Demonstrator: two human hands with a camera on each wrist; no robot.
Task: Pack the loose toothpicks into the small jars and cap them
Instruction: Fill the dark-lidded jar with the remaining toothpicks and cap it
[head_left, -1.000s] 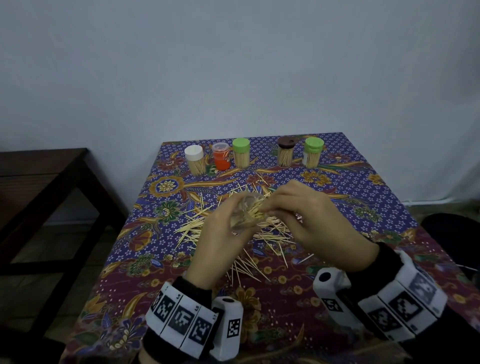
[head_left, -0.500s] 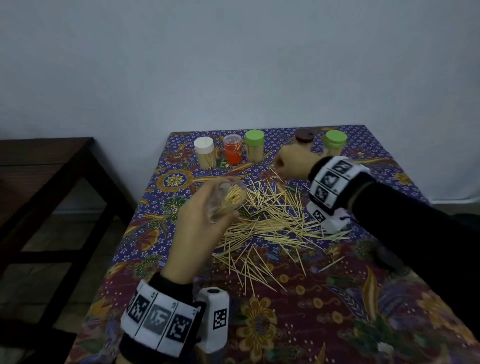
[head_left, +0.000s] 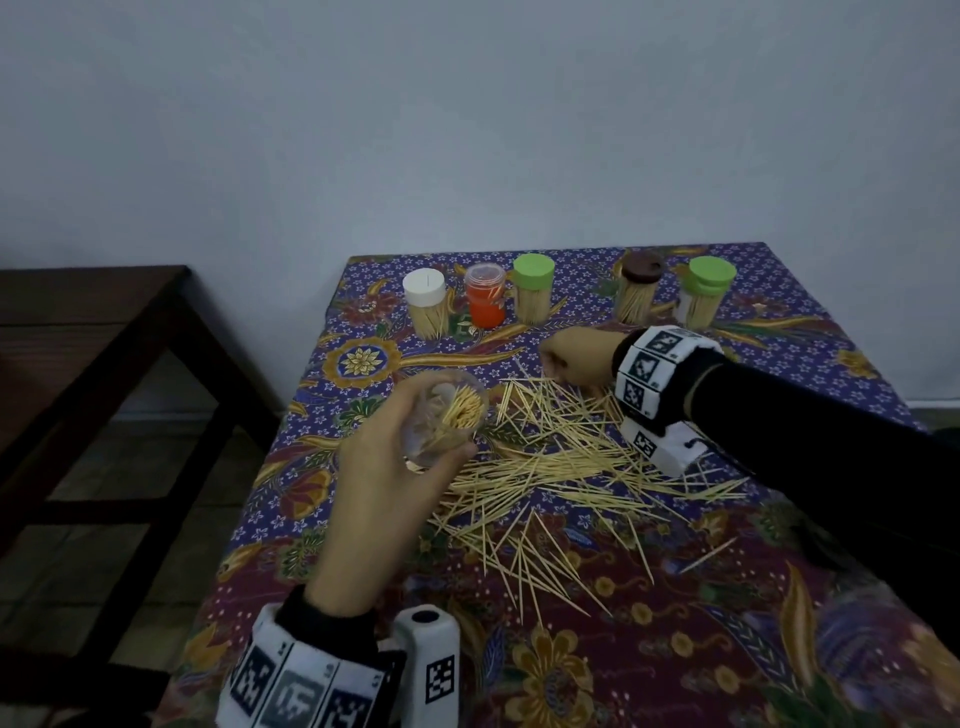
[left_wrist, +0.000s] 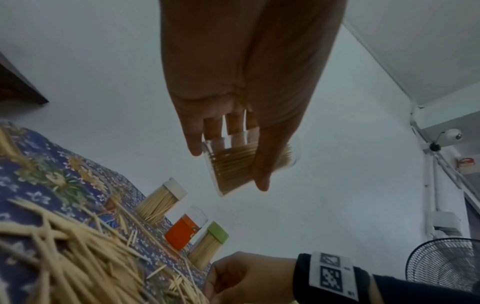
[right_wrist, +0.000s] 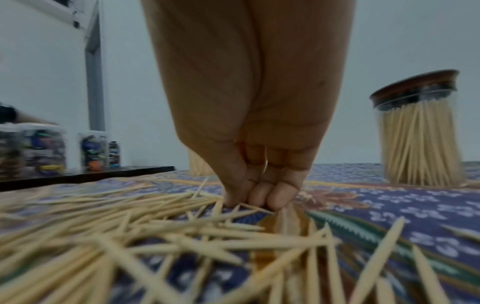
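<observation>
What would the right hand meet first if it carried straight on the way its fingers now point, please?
The right hand points down with its fingertips already at the far edge of the loose toothpicks, so it would meet those sticks first, with the patterned tablecloth right beneath them. Whether it already pinches any is unclear.

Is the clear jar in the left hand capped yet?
No, uncapped. The clear jar held by the left hand is tilted, its open mouth showing toothpick tips inside and no lid on it.
</observation>
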